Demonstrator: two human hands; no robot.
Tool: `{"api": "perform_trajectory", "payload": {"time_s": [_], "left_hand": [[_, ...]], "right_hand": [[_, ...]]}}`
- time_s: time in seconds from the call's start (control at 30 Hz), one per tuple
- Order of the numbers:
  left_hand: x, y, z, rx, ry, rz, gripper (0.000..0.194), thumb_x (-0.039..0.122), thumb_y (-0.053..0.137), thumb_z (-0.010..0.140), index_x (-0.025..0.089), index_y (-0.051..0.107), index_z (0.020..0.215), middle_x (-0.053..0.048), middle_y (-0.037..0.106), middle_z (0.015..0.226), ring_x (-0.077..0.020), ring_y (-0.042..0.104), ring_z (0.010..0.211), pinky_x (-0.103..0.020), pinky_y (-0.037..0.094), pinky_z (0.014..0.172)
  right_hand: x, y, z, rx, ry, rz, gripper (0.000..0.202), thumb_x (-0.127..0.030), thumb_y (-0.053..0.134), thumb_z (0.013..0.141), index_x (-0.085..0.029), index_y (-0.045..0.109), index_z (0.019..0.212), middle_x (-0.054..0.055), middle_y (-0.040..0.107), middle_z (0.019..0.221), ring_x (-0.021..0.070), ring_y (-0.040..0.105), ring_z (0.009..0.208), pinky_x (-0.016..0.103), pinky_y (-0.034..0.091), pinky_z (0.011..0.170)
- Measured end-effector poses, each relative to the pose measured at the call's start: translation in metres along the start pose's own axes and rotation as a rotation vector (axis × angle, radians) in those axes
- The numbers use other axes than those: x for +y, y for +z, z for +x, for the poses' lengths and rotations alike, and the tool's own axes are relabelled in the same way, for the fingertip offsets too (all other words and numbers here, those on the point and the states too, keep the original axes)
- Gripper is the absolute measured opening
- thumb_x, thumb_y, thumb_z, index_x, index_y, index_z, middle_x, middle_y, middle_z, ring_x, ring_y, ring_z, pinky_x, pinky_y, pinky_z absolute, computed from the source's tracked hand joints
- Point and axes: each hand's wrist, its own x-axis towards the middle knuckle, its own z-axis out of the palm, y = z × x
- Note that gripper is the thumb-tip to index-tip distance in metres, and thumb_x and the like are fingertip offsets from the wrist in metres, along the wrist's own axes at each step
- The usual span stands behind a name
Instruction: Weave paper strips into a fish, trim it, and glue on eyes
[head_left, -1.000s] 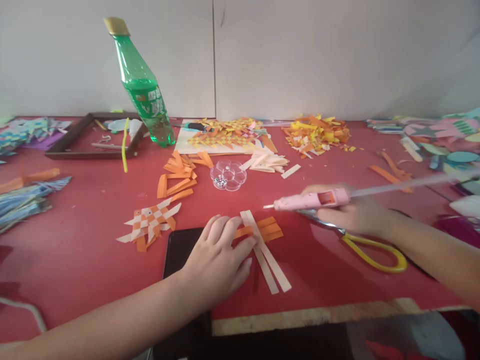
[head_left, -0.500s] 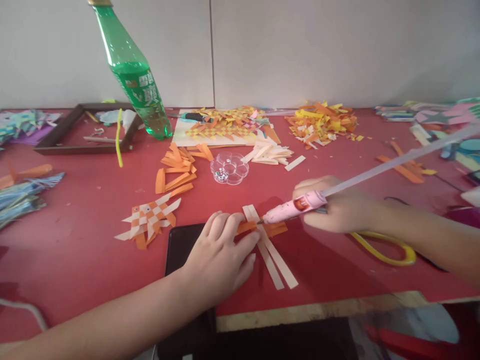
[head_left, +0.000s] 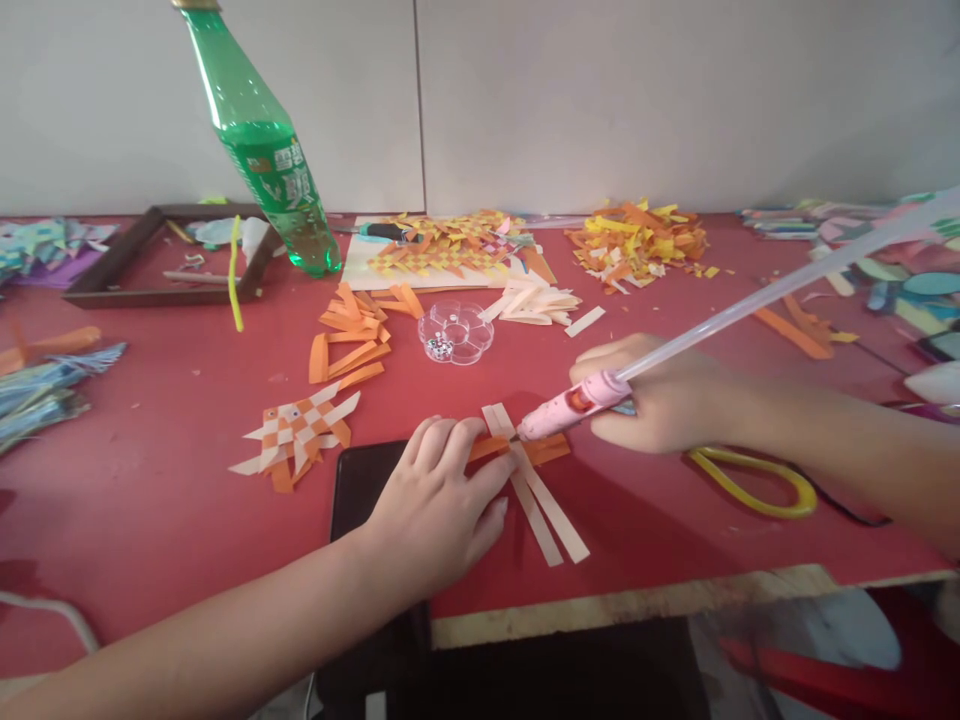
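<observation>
My right hand (head_left: 652, 400) is wrapped round a pink hot glue gun (head_left: 566, 405), a long clear glue stick (head_left: 750, 300) jutting from its rear. The gun's nozzle touches the crossing of cream paper strips (head_left: 551, 515) and an orange paper strip (head_left: 551, 450). With bent fingers, my left hand (head_left: 446, 490) pins these strips to the table from the left; its fingertips partly cover the orange one. Left of it lies a woven orange and cream paper fish (head_left: 300, 430) with small eyes. A dark flat device (head_left: 364, 480) is partly under my left hand.
A green bottle (head_left: 274, 180) stands behind, near a dark frame (head_left: 142, 297). Folded orange strips (head_left: 349, 330), a clear flower-shaped tray (head_left: 469, 345) with googly eyes, cream strips (head_left: 532, 300) and an orange-yellow paper pile (head_left: 637, 240) lie beyond my hands. A yellow loop (head_left: 750, 490) lies at right.
The view has shifted slightly. The glue gun has moved a little left, its nozzle still at the crossing of the strips. My left hand keeps its hold.
</observation>
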Motion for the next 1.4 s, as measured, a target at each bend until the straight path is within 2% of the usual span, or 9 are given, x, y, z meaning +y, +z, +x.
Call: {"api": "perform_trajectory", "payload": {"time_s": [0.27,0.5,0.77,0.97,1.17,1.3,1.4], "left_hand": [[0.000,-0.001,0.000,0.003,-0.004,-0.002,0.038,0.031,0.049,0.091,0.026,0.062,0.126,-0.015,0.050,0.122,-0.0337,0.045,0.108,-0.057,0.042,0.096],[0.000,-0.002,0.001,-0.027,-0.013,-0.010,0.038,0.031,0.048,0.092,0.026,0.063,0.126,-0.015,0.051,0.116,-0.0328,0.045,0.106,-0.055,0.041,0.097],[0.000,-0.002,0.000,-0.039,-0.011,-0.007,0.039,0.031,0.047,0.092,0.025,0.062,0.127,-0.014,0.051,0.111,-0.0318,0.046,0.103,-0.054,0.042,0.095],[0.000,-0.002,0.001,-0.026,0.015,-0.001,0.038,0.030,0.046,0.092,0.024,0.062,0.127,-0.014,0.051,0.110,-0.0309,0.046,0.100,-0.052,0.043,0.094],[-0.001,-0.002,0.000,-0.011,0.030,0.008,0.039,0.029,0.047,0.092,0.023,0.062,0.128,-0.014,0.051,0.113,-0.0317,0.046,0.102,-0.054,0.041,0.096],[-0.002,-0.002,0.000,-0.007,0.030,-0.001,0.039,0.029,0.047,0.092,0.022,0.062,0.128,-0.015,0.051,0.117,-0.0322,0.046,0.104,-0.055,0.041,0.097],[-0.001,-0.001,0.000,-0.015,0.017,-0.014,0.039,0.030,0.049,0.092,0.023,0.063,0.127,-0.015,0.050,0.118,-0.0324,0.046,0.104,-0.055,0.042,0.095]], "right_hand": [[0.000,0.001,0.002,0.017,-0.005,-0.023,0.016,-0.014,0.048,0.071,-0.019,0.056,0.058,-0.003,0.059,0.062,0.0091,0.041,0.051,0.023,0.027,0.051],[-0.002,-0.005,0.009,0.003,-0.069,-0.070,0.021,-0.015,0.046,0.069,-0.020,0.065,0.063,-0.003,0.058,0.058,0.0100,0.043,0.053,0.022,0.029,0.053],[-0.001,-0.006,0.008,-0.021,-0.033,-0.094,0.024,-0.015,0.047,0.071,-0.021,0.070,0.069,-0.003,0.061,0.062,0.0103,0.045,0.055,0.022,0.030,0.054],[-0.005,-0.011,0.007,-0.018,0.008,-0.147,0.016,-0.015,0.048,0.069,-0.020,0.056,0.055,-0.002,0.059,0.057,0.0098,0.040,0.050,0.024,0.026,0.050],[-0.009,-0.015,0.009,-0.071,0.047,-0.167,0.013,-0.019,0.048,0.070,-0.020,0.051,0.057,-0.002,0.054,0.057,0.0116,0.049,0.057,0.022,0.032,0.051],[-0.013,-0.017,0.010,-0.039,0.051,-0.223,0.017,-0.022,0.049,0.070,-0.020,0.043,0.054,-0.002,0.051,0.055,0.0109,0.042,0.051,0.024,0.027,0.048],[-0.011,-0.022,0.007,-0.024,0.072,-0.217,0.016,-0.021,0.050,0.069,-0.020,0.043,0.054,-0.001,0.056,0.059,0.0102,0.040,0.050,0.026,0.026,0.048]]}}
